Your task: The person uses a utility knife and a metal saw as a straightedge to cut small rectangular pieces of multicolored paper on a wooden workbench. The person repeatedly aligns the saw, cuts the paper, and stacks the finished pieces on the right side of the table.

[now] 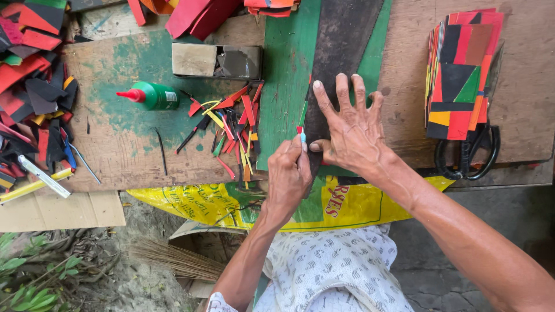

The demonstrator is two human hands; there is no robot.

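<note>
My right hand (pixel 347 130) lies flat with its fingers spread on a long dark sheet (pixel 342 40), which rests across a green board (pixel 286 69). My left hand (pixel 289 173) is closed around a small cutter with a pale blue tip (pixel 302 137), set at the dark sheet's left edge just beside my right thumb. A thin red and green sliver (pixel 303 112) runs along that edge above the cutter.
Several cut coloured strips (pixel 231 124) lie left of the board, near a green glue bottle with a red nozzle (pixel 151 96) and a small box (pixel 217 60). Stacked colour panels (pixel 459 75) sit on black scissors (pixel 468 153) at right. Scraps (pixel 32 86) are heaped at left. A yellow sack (pixel 347 205) hangs below.
</note>
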